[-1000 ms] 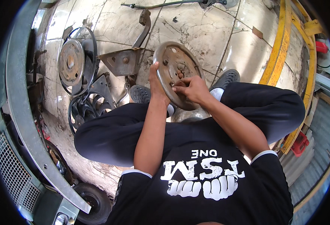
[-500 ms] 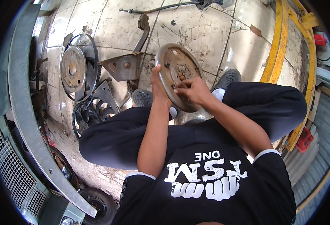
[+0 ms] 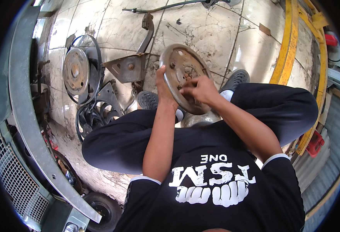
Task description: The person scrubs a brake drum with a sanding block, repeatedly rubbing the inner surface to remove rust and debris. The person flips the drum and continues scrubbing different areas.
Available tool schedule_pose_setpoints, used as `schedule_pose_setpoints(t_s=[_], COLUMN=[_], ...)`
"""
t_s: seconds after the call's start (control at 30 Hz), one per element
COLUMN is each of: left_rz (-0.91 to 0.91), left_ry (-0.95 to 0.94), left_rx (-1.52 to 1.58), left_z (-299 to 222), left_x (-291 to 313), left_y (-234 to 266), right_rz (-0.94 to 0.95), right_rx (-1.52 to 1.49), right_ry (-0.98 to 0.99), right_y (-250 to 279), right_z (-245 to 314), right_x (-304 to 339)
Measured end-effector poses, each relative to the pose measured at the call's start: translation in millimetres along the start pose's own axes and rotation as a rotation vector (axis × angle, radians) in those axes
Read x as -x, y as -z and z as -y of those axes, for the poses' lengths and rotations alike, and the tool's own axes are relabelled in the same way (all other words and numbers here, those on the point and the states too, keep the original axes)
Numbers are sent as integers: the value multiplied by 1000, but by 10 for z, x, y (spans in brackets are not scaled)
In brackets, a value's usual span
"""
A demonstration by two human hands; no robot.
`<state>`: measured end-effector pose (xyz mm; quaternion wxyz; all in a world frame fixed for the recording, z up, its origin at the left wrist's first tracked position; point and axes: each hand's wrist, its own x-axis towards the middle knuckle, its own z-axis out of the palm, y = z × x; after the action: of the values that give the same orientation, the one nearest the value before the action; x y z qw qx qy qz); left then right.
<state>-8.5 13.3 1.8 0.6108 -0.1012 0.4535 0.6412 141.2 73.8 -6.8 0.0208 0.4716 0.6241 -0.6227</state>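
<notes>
In front of my lap a round metal hubcap (image 3: 179,63) is held tilted, its rusty hollow side turned toward my right. My left hand (image 3: 165,87) is closed around its left rim, the thumb lying along the edge. Against the hubcap's inner face, below its centre, my right hand (image 3: 204,91) works with curled fingers pressed together. Whatever those fingertips pinch, if anything, is too small and covered to make out. Beneath the hubcap, between my legs, a shiny rounded metal thing (image 3: 197,120) shows in part.
To the left lie a similar rusty disc (image 3: 75,71), a black fan (image 3: 87,118) and a metal bracket with a pedal (image 3: 129,69). A grey metal beam (image 3: 27,104) borders the left side; a yellow frame (image 3: 290,42) stands right. A hose (image 3: 162,7) crosses the far floor.
My right hand has shifted slightly on the hubcap's inner face, its fingers curling more and its back turning up. My left hand keeps its grip, and the hubcap stays nearly in place.
</notes>
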Motion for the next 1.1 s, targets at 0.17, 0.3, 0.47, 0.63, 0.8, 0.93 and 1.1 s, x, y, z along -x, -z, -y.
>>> schedule_pose_setpoints(t_s=[0.17,0.3,0.47,0.63,0.8,0.93,1.1], left_rz=[-22,91,-31,-18,118,42,-73], left_ry=[-28,63,-12,-17,78,19,10], left_rx=[59,18,4,-2,34,-17,47], left_z=[-10,-48,-5,-23,4,-9,-19], left_x=[5,50,-6,124,66,35,62], left_y=[-9,108,118,69,243,213,75], right_rz=[-34,-14,-27,-68,2,-28,58], right_rx=[54,83,113,144,218,159,238], right_ry=[-4,-18,-4,14,-18,-15,7], right_y=[-35,-76,-79,-40,-114,-70,-36], right_z=[102,-1,75,121,97,135,94], right_x=[8,-13,29,-102,83,-35,113])
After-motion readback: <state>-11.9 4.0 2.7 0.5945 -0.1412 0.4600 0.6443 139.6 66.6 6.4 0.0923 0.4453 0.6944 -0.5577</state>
